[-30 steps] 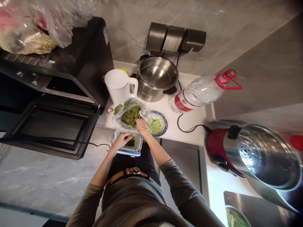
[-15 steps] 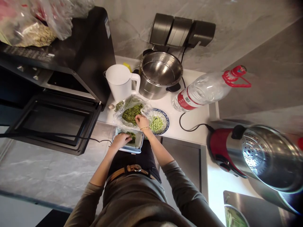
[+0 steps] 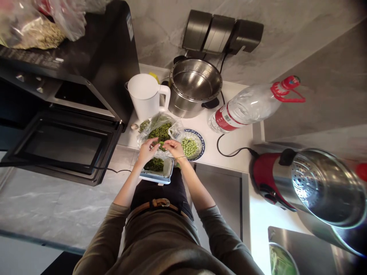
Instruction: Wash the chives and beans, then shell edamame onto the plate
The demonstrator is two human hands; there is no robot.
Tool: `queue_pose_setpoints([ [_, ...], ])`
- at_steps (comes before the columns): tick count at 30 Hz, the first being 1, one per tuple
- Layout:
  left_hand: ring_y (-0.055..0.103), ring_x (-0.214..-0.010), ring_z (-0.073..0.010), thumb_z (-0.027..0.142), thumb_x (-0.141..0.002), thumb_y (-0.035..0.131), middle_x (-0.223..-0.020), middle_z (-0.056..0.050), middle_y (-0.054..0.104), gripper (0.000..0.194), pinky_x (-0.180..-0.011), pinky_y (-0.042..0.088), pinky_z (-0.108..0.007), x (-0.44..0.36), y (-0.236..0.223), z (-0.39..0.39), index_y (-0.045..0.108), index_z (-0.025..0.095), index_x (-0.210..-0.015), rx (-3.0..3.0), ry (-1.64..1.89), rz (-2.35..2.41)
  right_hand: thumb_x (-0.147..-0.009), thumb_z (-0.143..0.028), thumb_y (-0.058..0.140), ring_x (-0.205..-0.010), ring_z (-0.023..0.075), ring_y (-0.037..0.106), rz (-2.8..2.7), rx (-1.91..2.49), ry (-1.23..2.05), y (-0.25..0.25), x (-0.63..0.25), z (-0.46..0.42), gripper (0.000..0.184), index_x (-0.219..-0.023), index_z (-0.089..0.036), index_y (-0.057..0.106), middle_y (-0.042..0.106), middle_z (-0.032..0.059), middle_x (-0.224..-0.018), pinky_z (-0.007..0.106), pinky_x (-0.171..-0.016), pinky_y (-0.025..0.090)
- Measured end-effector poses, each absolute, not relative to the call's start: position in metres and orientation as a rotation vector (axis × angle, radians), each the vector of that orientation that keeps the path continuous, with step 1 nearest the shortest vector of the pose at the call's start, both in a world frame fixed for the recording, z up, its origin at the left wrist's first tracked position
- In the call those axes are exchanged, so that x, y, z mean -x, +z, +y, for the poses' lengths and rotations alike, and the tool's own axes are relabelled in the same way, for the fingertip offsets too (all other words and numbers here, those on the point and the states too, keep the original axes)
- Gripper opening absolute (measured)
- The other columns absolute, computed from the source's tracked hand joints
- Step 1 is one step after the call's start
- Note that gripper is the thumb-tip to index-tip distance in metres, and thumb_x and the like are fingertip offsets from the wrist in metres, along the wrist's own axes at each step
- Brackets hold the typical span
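Observation:
Above the near edge of an open clear plastic bag (image 3: 143, 139), my left hand (image 3: 146, 152) and my right hand (image 3: 173, 149) are close together. A small green bean pod (image 3: 161, 144) lies between their fingertips, pinched from both sides. Many whole green pods (image 3: 161, 131) fill the bag. Right of it, a blue-rimmed plate (image 3: 203, 147) bears shelled green beans (image 3: 189, 147). Below my hands, a box-shaped container (image 3: 169, 176) lined with pale plastic holds emptied-looking green pods (image 3: 154, 164).
A white pitcher (image 3: 145, 93) and a steel pot with a steamer insert (image 3: 186, 109) stand behind the bag. Further right are a large water bottle (image 3: 246, 109) and a red-and-steel appliance (image 3: 265, 173). On the left, an oven door (image 3: 69, 149) hangs open.
My left hand has risen from the container to the bag's edge. My right hand has drawn back slightly from the pods in the bag, and a pod now shows between both hands.

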State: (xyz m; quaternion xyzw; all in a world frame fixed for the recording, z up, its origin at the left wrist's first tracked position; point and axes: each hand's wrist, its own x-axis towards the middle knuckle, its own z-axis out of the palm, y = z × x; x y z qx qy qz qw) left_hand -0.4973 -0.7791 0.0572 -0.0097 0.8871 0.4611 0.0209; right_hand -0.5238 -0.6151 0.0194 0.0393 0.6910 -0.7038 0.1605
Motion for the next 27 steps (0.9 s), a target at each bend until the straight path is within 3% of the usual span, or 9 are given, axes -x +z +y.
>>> queue_pose_setpoints([
  [3,0.064,-0.077,-0.0143,0.033,-0.085,0.056,-0.098,-0.004,0.072,0.024,-0.069,0.049,-0.024,0.497,0.052,-0.789,0.069,0.019,-0.101,-0.112,1.45,2.532,-0.076,-0.031,0.062,-0.071,0.0166,0.067,2.11,0.077,-1.836,0.026,0.504,-0.61,0.016,-0.084,-0.018,0.067,0.073,0.0037,-0.075,0.029,-0.071,0.052],
  [5,0.065,-0.082,-0.0153,0.034,-0.087,0.053,-0.101,-0.004,0.072,0.027,-0.073,0.051,-0.025,0.498,0.048,-0.795,0.068,0.02,-0.104,-0.132,1.407,2.504,-0.077,-0.026,0.062,-0.074,0.0165,0.068,2.206,0.219,-1.608,0.028,0.489,-0.61,0.013,-0.084,-0.018,0.07,0.074,0.004,-0.079,0.029,-0.075,0.052],
  [9,0.064,-0.095,-0.0178,0.021,-0.089,0.047,-0.109,-0.007,0.07,0.027,-0.089,0.049,-0.03,0.514,0.036,-0.791,0.066,0.019,-0.108,-0.123,1.187,2.707,-0.08,-0.022,0.061,-0.076,0.0165,0.069,2.344,0.327,-1.138,0.032,0.469,-0.618,0.018,-0.093,-0.024,0.073,0.075,0.0021,-0.089,0.03,-0.083,0.051],
  [12,0.061,-0.103,-0.0221,0.014,-0.087,0.048,-0.106,-0.009,0.069,0.026,-0.094,0.046,-0.035,0.528,0.025,-0.777,0.068,0.019,-0.104,-0.183,0.857,2.813,-0.086,-0.024,0.053,-0.076,0.0168,0.068,2.462,0.278,-1.06,0.035,0.477,-0.624,0.024,-0.101,-0.025,0.071,0.075,0.0027,-0.09,0.03,-0.082,0.051],
  [15,0.057,-0.109,-0.0274,0.017,-0.083,0.055,-0.109,-0.012,0.065,0.025,-0.095,0.043,-0.041,0.532,0.019,-0.767,0.066,0.02,-0.106,-0.188,0.549,2.88,-0.089,-0.018,0.041,-0.098,0.0186,0.065,2.701,0.176,-1.112,0.036,0.504,-0.623,0.038,-0.12,-0.02,0.062,0.068,0.0083,-0.115,0.033,-0.092,0.048],
  [17,0.051,-0.117,-0.0303,0.019,-0.081,0.059,-0.121,-0.014,0.059,0.036,-0.098,0.04,-0.044,0.533,0.021,-0.767,0.06,0.019,-0.118,-0.185,0.471,2.936,-0.085,-0.011,0.04,-0.12,0.0212,0.053,2.823,0.183,-1.056,0.035,0.528,-0.618,0.048,-0.131,-0.013,0.052,0.059,0.0136,-0.13,0.038,-0.104,0.041],
  [20,0.041,-0.129,-0.0341,0.019,-0.081,0.058,-0.142,-0.017,0.042,0.057,-0.104,0.034,-0.048,0.542,0.031,-0.773,0.044,0.018,-0.136,-0.106,0.481,3.024,-0.084,-0.011,0.041,-0.13,0.0254,0.041,2.904,0.225,-0.829,0.036,0.564,-0.61,0.053,-0.137,-0.01,0.044,0.047,0.0165,-0.141,0.044,-0.109,0.032],
  [23,0.033,-0.134,-0.0365,0.013,-0.081,0.054,-0.152,-0.017,0.028,0.066,-0.106,0.031,-0.052,0.563,0.044,-0.782,0.032,0.016,-0.143,0.069,0.493,3.071,-0.084,-0.02,0.049,-0.128,0.0353,0.037,2.949,0.139,-0.581,0.04,0.593,-0.608,0.054,-0.138,-0.012,0.044,0.047,0.0172,-0.139,0.056,-0.106,0.028],
  [27,0.036,-0.132,-0.0362,0.01,-0.078,0.053,-0.147,-0.021,0.035,0.057,-0.106,0.032,-0.049,0.586,0.051,-0.788,0.042,0.011,-0.134,0.103,0.41,3.012,-0.086,-0.016,0.046,-0.12,0.0298,0.04,2.887,0.394,-0.503,0.043,0.616,-0.621,0.036,-0.118,-0.016,0.063,0.059,0.0129,-0.121,0.047,-0.104,0.031],
])
